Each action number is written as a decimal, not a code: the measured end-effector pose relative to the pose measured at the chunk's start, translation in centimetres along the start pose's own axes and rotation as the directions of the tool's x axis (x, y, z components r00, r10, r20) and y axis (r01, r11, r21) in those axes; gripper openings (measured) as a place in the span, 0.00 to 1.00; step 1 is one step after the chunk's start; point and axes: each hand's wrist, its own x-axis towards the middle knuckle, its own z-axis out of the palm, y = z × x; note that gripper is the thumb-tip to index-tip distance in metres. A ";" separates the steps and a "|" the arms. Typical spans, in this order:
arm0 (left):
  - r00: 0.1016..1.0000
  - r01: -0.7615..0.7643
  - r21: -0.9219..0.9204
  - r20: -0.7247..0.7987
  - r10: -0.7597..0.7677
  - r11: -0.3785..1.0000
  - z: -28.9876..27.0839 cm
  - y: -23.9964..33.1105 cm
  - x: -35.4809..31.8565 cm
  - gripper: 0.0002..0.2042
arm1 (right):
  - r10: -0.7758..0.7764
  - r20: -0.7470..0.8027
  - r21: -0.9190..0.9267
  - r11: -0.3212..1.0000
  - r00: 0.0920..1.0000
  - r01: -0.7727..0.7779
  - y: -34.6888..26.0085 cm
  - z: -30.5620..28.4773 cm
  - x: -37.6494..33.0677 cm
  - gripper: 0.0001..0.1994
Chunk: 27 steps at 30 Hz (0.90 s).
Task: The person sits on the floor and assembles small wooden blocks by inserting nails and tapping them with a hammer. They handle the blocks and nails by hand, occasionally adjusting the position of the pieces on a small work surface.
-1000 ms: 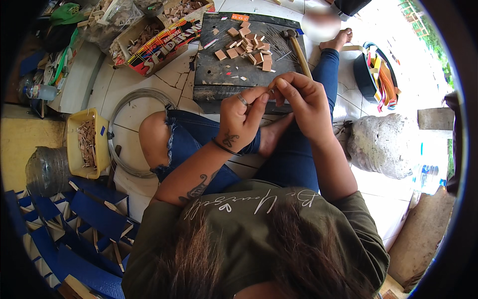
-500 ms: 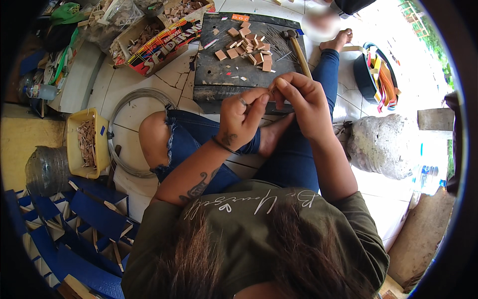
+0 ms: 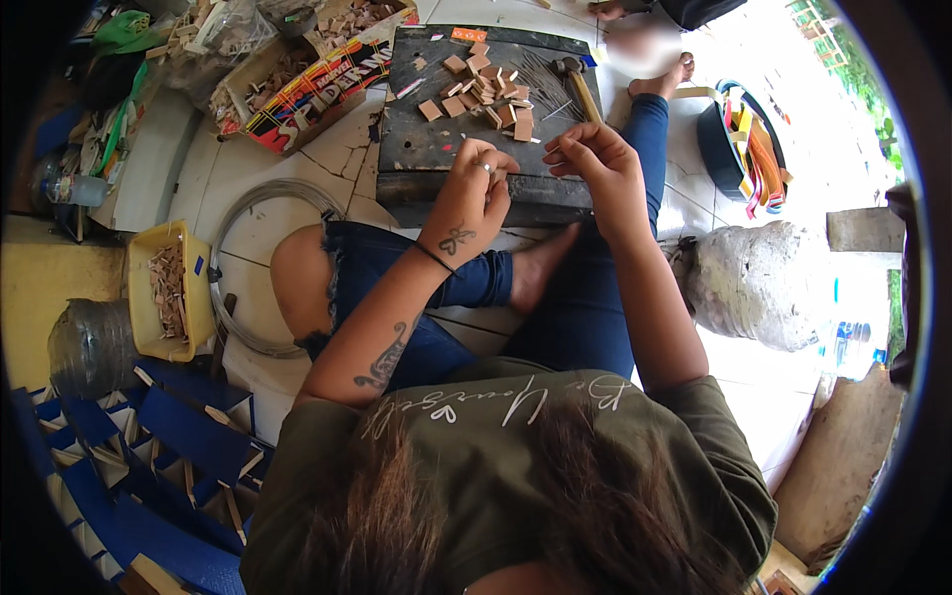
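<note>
My left hand (image 3: 468, 198) is above the near edge of a low black work block (image 3: 416, 154), fingers closed in a pinch. Whatever it holds, if anything, is too small to name. To its right, my right hand (image 3: 603, 171) has thumb and fingertips drawn together; what is between them does not show clearly. The two hands are apart. Beyond them on the block lie a pile of small brown wooden pieces (image 3: 482, 87), a bundle of thin metal wires (image 3: 543, 81) and a hammer (image 3: 585, 94) with a wooden handle.
A coil of wire (image 3: 220, 297) and a yellow bin (image 3: 203, 260) of wood bits lie left. Behind stands a printed cardboard box (image 3: 297, 109) of wood pieces. Blue slatted pieces (image 3: 188, 426) are lower left. A dark tub (image 3: 716, 149) with colourful straps stands right. Another person's hand (image 3: 607, 10) shows at the top.
My hands, touching at the fingertips before, have moved apart. The left went slightly left and the right slightly up. Another person's hand has appeared at the top.
</note>
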 end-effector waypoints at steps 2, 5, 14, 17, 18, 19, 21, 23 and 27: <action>1.000 -0.021 0.076 0.004 0.020 0.997 0.0 -0.2 0.1 0.09 | -0.019 -0.003 -0.014 1.000 1.000 0.019 0.3 0.0 0.0 0.04; 0.994 -0.101 0.160 -0.018 0.105 0.982 -0.1 -0.7 0.3 0.09 | -0.066 -0.008 -0.090 0.994 0.998 0.065 0.7 0.2 -0.2 0.04; 0.981 -0.116 0.244 -0.122 0.150 0.963 -0.2 -2.1 -0.2 0.06 | -0.232 0.012 -0.492 0.846 0.973 0.207 0.6 2.1 -0.8 0.05; 0.983 -0.083 0.213 -0.141 0.114 0.974 -0.1 -2.2 -0.2 0.05 | -0.254 0.036 -0.552 0.801 0.967 0.231 0.5 2.6 -0.9 0.06; 0.984 -0.080 0.210 -0.141 0.112 0.974 -0.2 -2.2 -0.2 0.06 | -0.259 0.040 -0.557 0.796 0.965 0.237 0.5 2.8 -0.9 0.06; 0.984 -0.077 0.205 -0.141 0.107 0.976 -0.2 -2.2 -0.2 0.06 | -0.260 0.041 -0.562 0.793 0.965 0.237 0.5 2.9 -0.8 0.06; 0.984 -0.077 0.206 -0.142 0.108 0.976 -0.2 -2.2 -0.2 0.06 | -0.293 0.053 -0.564 0.780 0.955 0.271 0.7 3.1 -0.8 0.06; 0.984 -0.082 0.206 -0.141 0.112 0.975 -0.2 -2.2 -0.2 0.06 | -0.310 0.061 -0.570 0.769 0.949 0.288 0.7 3.2 -0.7 0.06; 0.983 -0.090 0.210 -0.137 0.120 0.974 -0.2 -2.2 -0.2 0.06 | -0.322 0.078 -0.598 0.743 0.944 0.303 0.8 3.2 -0.8 0.06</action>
